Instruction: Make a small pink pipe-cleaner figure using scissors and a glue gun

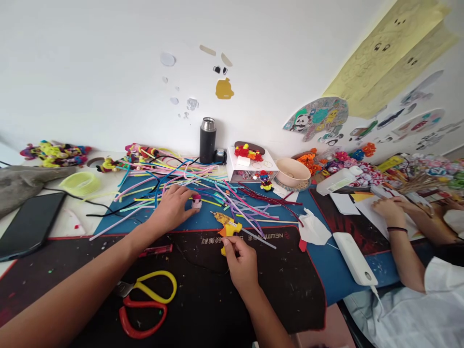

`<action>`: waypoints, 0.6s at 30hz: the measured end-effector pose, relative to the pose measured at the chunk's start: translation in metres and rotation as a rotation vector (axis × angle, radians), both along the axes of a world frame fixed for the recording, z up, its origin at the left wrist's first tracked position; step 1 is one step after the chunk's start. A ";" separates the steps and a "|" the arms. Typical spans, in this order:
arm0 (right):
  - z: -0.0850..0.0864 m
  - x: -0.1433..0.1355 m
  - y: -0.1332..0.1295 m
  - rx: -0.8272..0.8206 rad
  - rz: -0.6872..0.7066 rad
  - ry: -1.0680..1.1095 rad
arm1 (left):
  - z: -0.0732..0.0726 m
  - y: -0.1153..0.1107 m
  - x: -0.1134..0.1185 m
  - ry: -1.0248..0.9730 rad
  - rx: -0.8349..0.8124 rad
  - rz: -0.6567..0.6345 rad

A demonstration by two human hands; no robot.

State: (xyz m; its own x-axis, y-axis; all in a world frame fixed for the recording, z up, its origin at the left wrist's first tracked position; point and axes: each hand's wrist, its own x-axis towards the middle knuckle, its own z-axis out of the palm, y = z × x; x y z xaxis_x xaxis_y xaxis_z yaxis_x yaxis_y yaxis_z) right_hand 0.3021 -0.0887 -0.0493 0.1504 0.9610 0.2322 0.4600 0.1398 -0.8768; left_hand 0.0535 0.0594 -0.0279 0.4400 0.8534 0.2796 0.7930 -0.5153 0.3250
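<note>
Pinching a small figure [196, 203] with left fingers [185, 193], right fingers [229, 248] closed around a glue gun [229, 226]

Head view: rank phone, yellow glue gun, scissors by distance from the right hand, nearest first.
From the right hand:
1. Yellow glue gun: in its fingers, on the dark mat.
2. Scissors: to the left, on the same mat, nearer the wearer.
3. Phone: far left, beyond the left forearm.
</note>
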 end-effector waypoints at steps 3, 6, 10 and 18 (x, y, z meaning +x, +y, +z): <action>-0.001 0.000 0.000 -0.004 -0.003 -0.003 | -0.013 0.006 0.000 0.019 -0.018 0.016; -0.001 0.000 0.000 -0.015 0.003 -0.008 | -0.022 0.008 -0.001 0.029 -0.021 0.023; -0.001 0.000 0.000 -0.029 0.012 -0.015 | -0.028 0.009 -0.004 0.044 -0.021 0.030; -0.003 0.000 0.000 -0.042 0.011 0.006 | -0.030 0.011 -0.007 0.067 -0.025 0.035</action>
